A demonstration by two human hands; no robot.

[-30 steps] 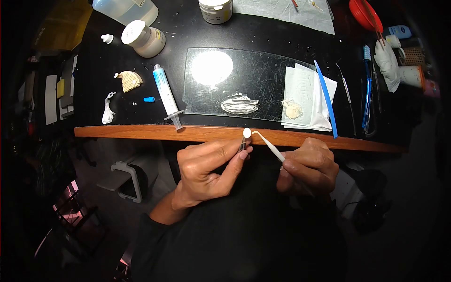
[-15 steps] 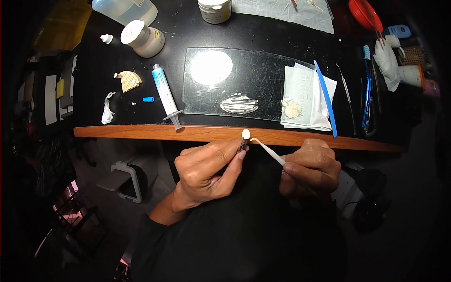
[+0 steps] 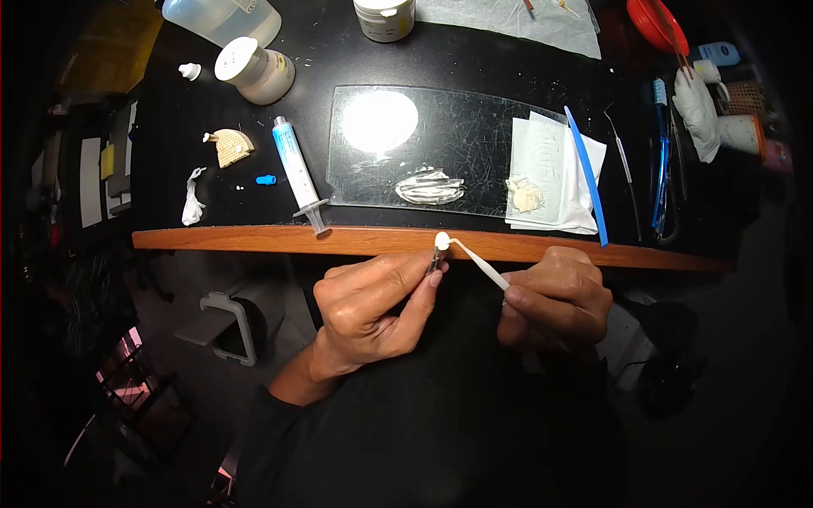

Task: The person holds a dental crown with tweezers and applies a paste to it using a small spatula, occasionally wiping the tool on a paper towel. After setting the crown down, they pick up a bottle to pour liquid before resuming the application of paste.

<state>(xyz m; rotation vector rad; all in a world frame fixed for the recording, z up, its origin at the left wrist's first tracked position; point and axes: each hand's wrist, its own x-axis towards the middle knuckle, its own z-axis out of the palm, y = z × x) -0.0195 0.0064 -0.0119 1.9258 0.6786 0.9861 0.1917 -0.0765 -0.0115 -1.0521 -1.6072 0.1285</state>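
In front of the wooden table edge, my left hand point(image 3: 377, 309) pinches a small dark metallic holder point(image 3: 435, 258) upright. A small white rounded piece point(image 3: 442, 241) sits on top of that holder. My right hand point(image 3: 557, 300) is closed round a white thin-tipped tool point(image 3: 483, 268), whose bent tip is at the right side of the white piece; whether they touch is too small to tell. Beyond the hands, white paste point(image 3: 430, 187) is smeared on a glass plate point(image 3: 356, 182). Cream-coloured paste point(image 3: 526, 196) lies on paper sheets point(image 3: 550, 140) at the plate's right.
A syringe point(image 3: 295, 165), blue cap point(image 3: 266, 180), honeycomb block point(image 3: 232, 147) and crumpled tissue point(image 3: 194, 199) lie left of the plate. Jars point(image 3: 254, 72) stand behind. At right are a blue strip point(image 3: 586, 173), a metal probe point(image 3: 622, 154), a toothbrush point(image 3: 660, 161) and a red bowl point(image 3: 656, 27).
My right hand has moved slightly left, bringing the tool's bent tip from a small gap up to the white piece. My left hand has hardly moved.
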